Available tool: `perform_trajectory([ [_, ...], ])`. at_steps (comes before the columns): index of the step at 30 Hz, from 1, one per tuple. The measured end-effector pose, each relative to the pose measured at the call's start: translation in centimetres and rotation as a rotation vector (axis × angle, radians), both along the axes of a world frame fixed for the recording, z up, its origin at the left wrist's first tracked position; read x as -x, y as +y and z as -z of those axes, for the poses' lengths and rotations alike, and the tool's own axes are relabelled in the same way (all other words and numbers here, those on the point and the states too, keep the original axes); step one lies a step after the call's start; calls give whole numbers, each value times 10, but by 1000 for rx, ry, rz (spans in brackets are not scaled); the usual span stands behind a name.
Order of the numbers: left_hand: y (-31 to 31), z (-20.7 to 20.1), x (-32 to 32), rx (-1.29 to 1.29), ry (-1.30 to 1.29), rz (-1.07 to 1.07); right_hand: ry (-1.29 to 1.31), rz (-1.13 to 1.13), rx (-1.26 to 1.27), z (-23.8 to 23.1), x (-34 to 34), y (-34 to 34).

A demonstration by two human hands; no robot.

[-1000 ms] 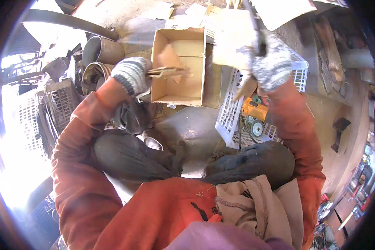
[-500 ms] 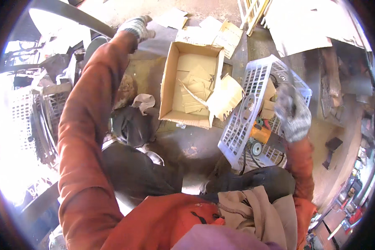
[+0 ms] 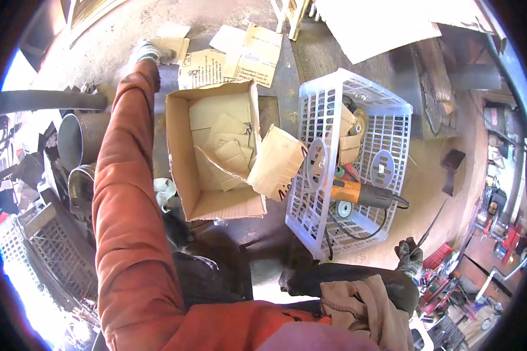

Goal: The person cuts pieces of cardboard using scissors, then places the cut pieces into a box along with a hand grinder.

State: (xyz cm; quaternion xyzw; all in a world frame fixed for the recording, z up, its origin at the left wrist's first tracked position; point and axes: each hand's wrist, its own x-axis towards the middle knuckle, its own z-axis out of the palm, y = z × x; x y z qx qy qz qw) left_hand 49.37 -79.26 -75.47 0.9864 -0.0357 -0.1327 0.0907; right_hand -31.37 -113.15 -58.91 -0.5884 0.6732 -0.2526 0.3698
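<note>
My left hand [image 3: 147, 52], in a grey-white knit glove, reaches far forward to a small piece of cardboard [image 3: 174, 44] on the floor. Its fingers meet the near edge of that piece, but whether they grip it is unclear. Low at the right, my gloved right hand [image 3: 409, 257] is closed on a thin, dark, pointed blade-like tool [image 3: 432, 223] that points up and away. Between my arms stands an open cardboard box [image 3: 180, 146] with torn cardboard pieces [image 3: 227, 146] inside. One flap [image 3: 277, 162] leans out towards the crate.
Right of the box, a translucent plastic crate [image 3: 313, 120] holds an orange-and-black angle grinder [image 3: 360, 194], discs and cardboard. Flat cardboard sheets [image 3: 257, 55] lie beyond the box. Metal pipes [image 3: 76, 140] and crates crowd the left. A dark block [image 3: 452, 161] lies at the right.
My left hand has moved to the floor cardboard. My right hand, with the tool, has swung from above the crate down to the lower right. The view has shifted, so the box now sits further left.
</note>
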Motion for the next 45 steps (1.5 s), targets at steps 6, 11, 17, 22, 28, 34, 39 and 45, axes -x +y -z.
perform_trajectory([
  [6,-34,-22,8,1422,444,-163,40,-225,64,3,-47,16],
  [11,-127,-16,60,730,534,541,141,-614,186,-10,-181,-7],
  [17,-188,0,88,-59,150,527,244,-1224,522,37,-283,-30],
  [22,-183,-12,116,-48,275,342,371,-1287,453,86,-322,-31],
  [28,-190,-33,140,60,219,203,364,-1369,359,114,-339,-48],
  [34,-165,4,112,762,164,96,583,-1408,230,140,-359,-50],
  [39,-128,-125,92,1484,401,149,546,-1333,213,114,-344,-55],
  [45,-58,-210,181,524,543,748,651,-1298,81,104,-332,-61],
])
